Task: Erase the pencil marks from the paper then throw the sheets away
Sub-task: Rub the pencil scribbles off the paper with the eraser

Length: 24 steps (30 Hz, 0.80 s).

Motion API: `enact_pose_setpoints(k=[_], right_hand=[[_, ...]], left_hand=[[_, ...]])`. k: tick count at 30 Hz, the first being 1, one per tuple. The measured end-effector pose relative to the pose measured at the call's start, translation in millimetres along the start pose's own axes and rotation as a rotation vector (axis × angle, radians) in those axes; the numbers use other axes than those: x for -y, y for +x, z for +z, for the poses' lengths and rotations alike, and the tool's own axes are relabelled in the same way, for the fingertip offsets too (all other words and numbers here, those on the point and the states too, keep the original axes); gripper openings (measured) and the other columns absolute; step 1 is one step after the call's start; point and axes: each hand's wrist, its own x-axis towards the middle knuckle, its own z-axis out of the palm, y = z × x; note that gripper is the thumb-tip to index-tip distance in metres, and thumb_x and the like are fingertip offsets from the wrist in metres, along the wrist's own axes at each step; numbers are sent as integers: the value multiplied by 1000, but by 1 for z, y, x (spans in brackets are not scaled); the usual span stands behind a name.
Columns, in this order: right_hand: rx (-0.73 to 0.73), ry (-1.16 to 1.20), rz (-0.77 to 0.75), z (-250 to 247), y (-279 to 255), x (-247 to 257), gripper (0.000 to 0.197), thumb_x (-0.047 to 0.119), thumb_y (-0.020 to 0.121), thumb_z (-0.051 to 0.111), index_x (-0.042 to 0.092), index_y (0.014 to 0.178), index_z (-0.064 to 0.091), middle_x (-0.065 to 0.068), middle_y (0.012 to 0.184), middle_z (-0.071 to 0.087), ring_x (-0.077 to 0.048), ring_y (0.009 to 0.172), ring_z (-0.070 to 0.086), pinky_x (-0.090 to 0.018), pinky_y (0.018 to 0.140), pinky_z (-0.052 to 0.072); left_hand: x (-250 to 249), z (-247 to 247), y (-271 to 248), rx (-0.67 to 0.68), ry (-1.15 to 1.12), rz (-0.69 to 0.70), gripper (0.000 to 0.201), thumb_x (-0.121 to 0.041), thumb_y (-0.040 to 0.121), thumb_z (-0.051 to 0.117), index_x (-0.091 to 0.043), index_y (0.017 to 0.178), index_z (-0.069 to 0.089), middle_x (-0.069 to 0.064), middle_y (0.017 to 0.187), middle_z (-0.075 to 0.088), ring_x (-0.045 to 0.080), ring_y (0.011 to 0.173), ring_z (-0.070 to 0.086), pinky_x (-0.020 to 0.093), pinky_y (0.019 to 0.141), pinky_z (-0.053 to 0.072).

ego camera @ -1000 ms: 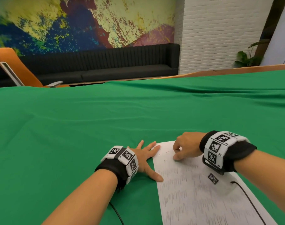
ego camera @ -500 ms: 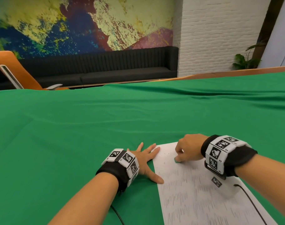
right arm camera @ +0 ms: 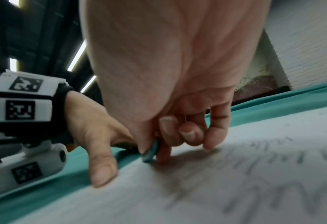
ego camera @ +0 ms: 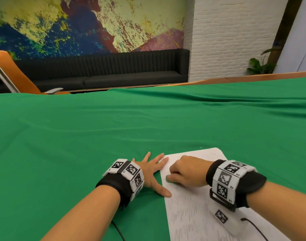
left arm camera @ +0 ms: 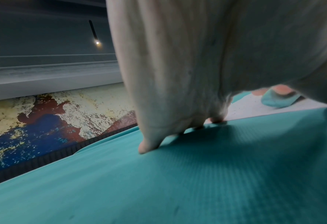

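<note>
One green-covered table (ego camera: 79, 136) carries the paper (ego camera: 192, 214) at its near edge, long axis running away from the person, pencil scribbles covering the near part. The left hand (ego camera: 149, 171), fingers spread flat, pins the sheet's left edge. The right hand (ego camera: 187, 173) pinches a green eraser (ego camera: 168, 178) down on the paper; the remaining marks lie nearer than it.
</note>
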Motion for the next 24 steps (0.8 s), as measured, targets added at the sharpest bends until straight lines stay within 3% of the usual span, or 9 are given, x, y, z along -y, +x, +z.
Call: enact_pose_setpoints(k=[3, 6, 11, 13, 17, 21, 24], right_hand=[[-24, -64, 104, -7, 4, -22, 48, 55, 98, 42, 18, 70, 53, 1, 68, 52, -22, 71, 52, -32, 66, 41], [-58, -163, 186, -18, 9, -35, 48, 51, 99, 42, 20, 63, 44, 3, 66, 45, -25, 75, 51, -30, 66, 38], [3, 43, 0, -2, 6, -19, 47, 53, 97, 46, 13, 74, 58, -3, 69, 57, -19, 65, 49, -34, 65, 42], [-4, 12, 40, -1, 1, -28, 49, 54, 96, 46, 15, 70, 55, -2, 66, 55, -19, 63, 49, -33, 62, 41], [-55, -97, 180, -16, 4, -46, 46, 41, 96, 47, 14, 60, 46, 0, 59, 45, -20, 58, 43, -31, 61, 39], [-51, 3, 23, -8, 6, -29, 45, 44, 97, 48, 11, 68, 54, -5, 63, 52, -19, 57, 43, -32, 58, 36], [27, 60, 2, -2, 1, -28, 43, 44, 95, 52, 15, 64, 47, -2, 62, 47, -17, 57, 40, -32, 59, 34]], left_hand=[[0, -1, 0, 4, 0, 1, 114, -70, 78, 63, -39, 152, -17, -23, 157, -25, 21, 148, -24, 67, 115, -4], [-1, -1, -1, -1, -3, 1, 114, -70, 78, 63, -40, 152, -17, -24, 157, -25, 22, 148, -24, 68, 115, -3], [0, -1, 0, 9, -5, 0, 114, -70, 78, 63, -40, 152, -18, -24, 157, -26, 21, 147, -25, 67, 115, -4], [-2, -1, -1, 10, -8, -3, 114, -70, 78, 63, -40, 152, -18, -24, 157, -26, 21, 147, -25, 67, 115, -4], [-3, -3, -2, 11, -3, -5, 114, -70, 79, 63, -39, 152, -18, -23, 157, -26, 22, 147, -24, 68, 114, -3], [-2, -2, -1, 5, -11, 0, 114, -70, 78, 64, -39, 152, -18, -24, 157, -26, 22, 147, -24, 68, 115, -4], [-1, -1, 0, 7, -6, 1, 114, -70, 78, 63, -39, 152, -18, -23, 157, -26, 22, 147, -25, 67, 114, -5]])
